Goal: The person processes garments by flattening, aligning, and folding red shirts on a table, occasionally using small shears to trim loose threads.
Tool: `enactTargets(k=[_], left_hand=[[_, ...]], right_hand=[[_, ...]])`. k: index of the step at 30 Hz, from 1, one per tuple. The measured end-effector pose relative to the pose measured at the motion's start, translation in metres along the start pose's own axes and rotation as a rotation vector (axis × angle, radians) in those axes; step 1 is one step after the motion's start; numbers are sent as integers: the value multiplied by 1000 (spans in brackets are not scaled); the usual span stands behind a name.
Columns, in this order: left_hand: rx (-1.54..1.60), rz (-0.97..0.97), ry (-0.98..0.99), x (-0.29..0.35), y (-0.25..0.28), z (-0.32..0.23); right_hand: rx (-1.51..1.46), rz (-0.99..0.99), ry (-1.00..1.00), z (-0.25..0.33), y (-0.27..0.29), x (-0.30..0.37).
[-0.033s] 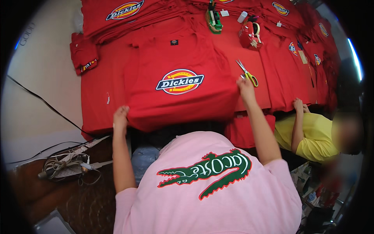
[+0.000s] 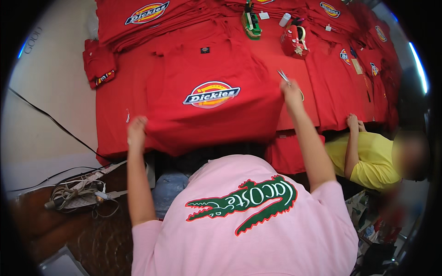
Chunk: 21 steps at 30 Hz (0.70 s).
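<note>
A red shirt (image 2: 212,126) with a yellow, white and navy chest emblem lies spread before me, its neckline and dark neck label toward the far side. The near hem is stretched between my two hands and lifted a little. My left hand (image 2: 136,131), slightly blurred, pinches the hem's left corner. At the right corner my right hand (image 2: 292,95) is closed on the fabric. Just beyond that hand the blades of a pair of scissors (image 2: 283,76) stick out; most of their yellow-green handle is hidden behind the hand.
Red shirts (image 2: 138,30) lie in stacks at the back, with a folded red bundle (image 2: 99,64) at the left. A green tool (image 2: 252,25), a white bottle (image 2: 285,20) and a red tape dispenser (image 2: 294,42) stand beyond. Coiled cables (image 2: 76,195) lie lower left. A co-worker in a yellow top (image 2: 363,156) handles shirts at right.
Both hands have moved slightly up and away from me, the left also a little outward, lifting the hem. My right hand now covers more of the scissors' handle.
</note>
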State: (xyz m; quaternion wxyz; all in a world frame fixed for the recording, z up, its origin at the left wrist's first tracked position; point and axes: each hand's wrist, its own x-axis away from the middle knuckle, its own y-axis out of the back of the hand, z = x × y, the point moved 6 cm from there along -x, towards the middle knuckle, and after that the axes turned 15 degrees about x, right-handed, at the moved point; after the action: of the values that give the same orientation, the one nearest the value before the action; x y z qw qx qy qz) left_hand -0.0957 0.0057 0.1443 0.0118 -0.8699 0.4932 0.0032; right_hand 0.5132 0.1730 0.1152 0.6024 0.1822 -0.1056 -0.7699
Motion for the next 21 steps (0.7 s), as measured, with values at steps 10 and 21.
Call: enactTargets(k=[10, 21], left_hand=[[-1509, 443, -194, 3, -42, -131], [128, 122, 212, 38, 15, -124]], right_hand=[[1141, 185, 777, 178, 10, -10], [72, 556, 49, 183, 59, -18]])
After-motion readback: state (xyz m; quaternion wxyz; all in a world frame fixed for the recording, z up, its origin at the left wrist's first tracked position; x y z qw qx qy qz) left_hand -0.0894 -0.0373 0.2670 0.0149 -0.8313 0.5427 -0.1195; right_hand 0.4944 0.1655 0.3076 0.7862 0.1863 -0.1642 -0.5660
